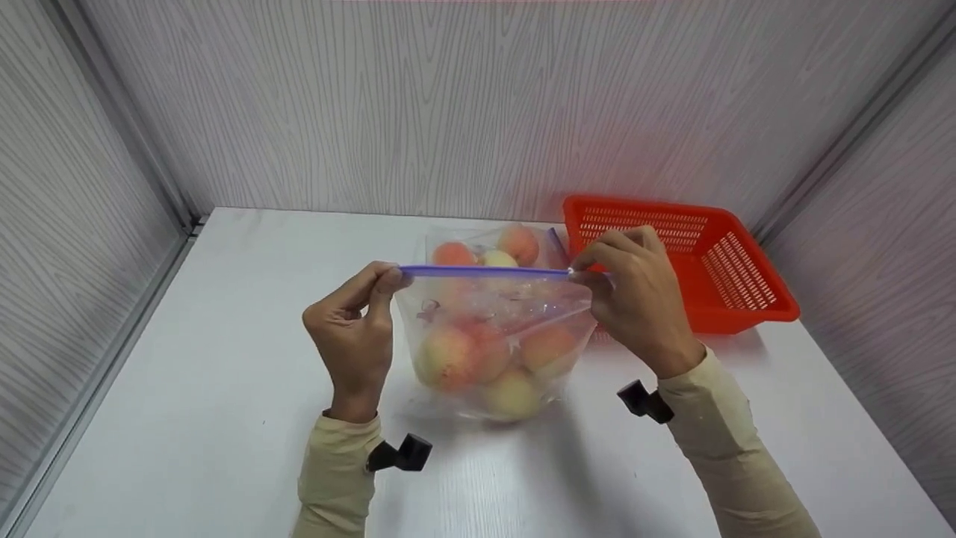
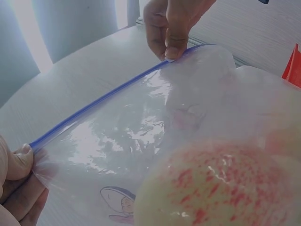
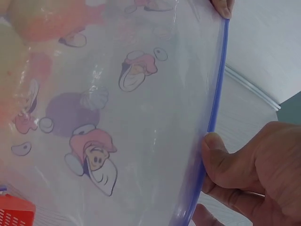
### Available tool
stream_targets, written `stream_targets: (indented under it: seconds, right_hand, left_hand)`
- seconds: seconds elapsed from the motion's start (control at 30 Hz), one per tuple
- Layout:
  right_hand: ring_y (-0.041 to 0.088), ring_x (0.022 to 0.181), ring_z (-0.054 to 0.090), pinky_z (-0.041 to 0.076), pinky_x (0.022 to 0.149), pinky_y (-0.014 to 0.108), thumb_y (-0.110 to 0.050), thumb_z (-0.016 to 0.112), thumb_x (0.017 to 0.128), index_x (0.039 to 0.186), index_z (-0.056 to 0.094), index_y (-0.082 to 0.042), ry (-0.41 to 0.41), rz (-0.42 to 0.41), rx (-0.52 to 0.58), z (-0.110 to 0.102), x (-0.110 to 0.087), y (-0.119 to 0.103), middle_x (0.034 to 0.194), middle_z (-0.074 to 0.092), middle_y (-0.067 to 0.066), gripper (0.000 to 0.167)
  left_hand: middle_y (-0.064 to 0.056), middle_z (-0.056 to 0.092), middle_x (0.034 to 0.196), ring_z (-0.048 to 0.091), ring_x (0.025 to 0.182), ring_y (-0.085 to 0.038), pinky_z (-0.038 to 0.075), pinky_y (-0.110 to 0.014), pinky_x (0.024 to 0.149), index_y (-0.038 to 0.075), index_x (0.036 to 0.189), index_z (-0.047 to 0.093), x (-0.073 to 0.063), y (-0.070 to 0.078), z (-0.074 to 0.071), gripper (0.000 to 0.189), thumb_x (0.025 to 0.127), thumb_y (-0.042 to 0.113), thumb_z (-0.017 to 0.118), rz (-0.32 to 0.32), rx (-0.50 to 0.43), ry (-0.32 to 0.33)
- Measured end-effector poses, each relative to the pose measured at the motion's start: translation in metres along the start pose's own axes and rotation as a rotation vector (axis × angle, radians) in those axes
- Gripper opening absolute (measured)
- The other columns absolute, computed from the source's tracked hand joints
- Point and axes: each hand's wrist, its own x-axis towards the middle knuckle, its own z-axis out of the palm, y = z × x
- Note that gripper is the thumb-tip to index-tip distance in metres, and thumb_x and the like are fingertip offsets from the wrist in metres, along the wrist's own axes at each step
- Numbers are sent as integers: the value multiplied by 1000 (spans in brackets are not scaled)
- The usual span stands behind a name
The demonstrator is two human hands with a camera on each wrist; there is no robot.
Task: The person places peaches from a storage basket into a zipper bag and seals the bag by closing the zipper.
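Observation:
A clear zip bag (image 1: 493, 306) with printed cartoon figures holds several red-and-yellow peaches (image 1: 515, 392) in its lower part. Its blue zip strip (image 1: 485, 272) runs straight across between the two hands. My left hand (image 1: 355, 336) pinches the strip's left end between thumb and fingers. Near the right end, my right hand (image 1: 638, 291) pinches the strip, at a small white piece. In the right wrist view the thumb (image 3: 218, 157) presses on the blue strip from one side, with fingers behind it. A peach (image 2: 211, 188) shows large through the film in the left wrist view.
Behind the held bag lies another clear bag with peaches (image 1: 518, 245). A red perforated plastic basket (image 1: 747, 278) stands at the back right, close beside the right hand. Pale wood-grain panels (image 1: 373, 112) wall the white table (image 1: 224, 373) at the back and sides.

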Motion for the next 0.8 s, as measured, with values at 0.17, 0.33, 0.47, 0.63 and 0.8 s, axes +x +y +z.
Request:
stream_targets:
  seconds: [0.17, 0.33, 0.47, 0.63, 0.8]
  right_hand:
    - [31, 89, 51, 40, 78, 43, 4, 79, 83, 87, 74, -2, 9, 7, 3, -4, -6, 10, 91, 72, 11, 8]
    - [31, 92, 51, 41, 78, 43, 4, 78, 83, 87, 75, -2, 2, 41, 6, -9, -10, 15, 94, 72, 12, 9]
    - [32, 93, 51, 42, 78, 44, 4, 78, 83, 89, 75, -2, -13, 51, 2, -12, -11, 17, 96, 72, 12, 8]
    - [31, 94, 51, 42, 78, 43, 4, 78, 83, 89, 75, -1, -9, 66, 9, -15, -15, 22, 97, 72, 12, 9]
    - [31, 92, 51, 42, 78, 44, 6, 77, 84, 88, 74, 0, 3, 66, 22, -17, -21, 29, 94, 72, 13, 8]
  left_hand:
    - [-16, 75, 78, 75, 75, -20, 62, -32, 76, -6, 87, 77, -1, -1, 1, 6, 89, -9, 72, 2, -3, -2]
    - [-12, 76, 79, 75, 75, -23, 63, -33, 76, -5, 87, 77, -1, -2, 2, 6, 89, -8, 72, 10, -1, -4]
    - [-12, 76, 78, 75, 75, -23, 63, -32, 76, -6, 86, 77, -1, -2, 1, 6, 89, -8, 73, 5, 0, 7]
    - [-17, 75, 78, 75, 75, -18, 62, -30, 76, -7, 87, 77, 0, -5, -2, 5, 89, -9, 72, 0, 5, 23]
    - [-17, 75, 79, 75, 74, -17, 62, -29, 77, -7, 88, 77, 1, -6, -4, 5, 89, -9, 72, -14, 14, 31]
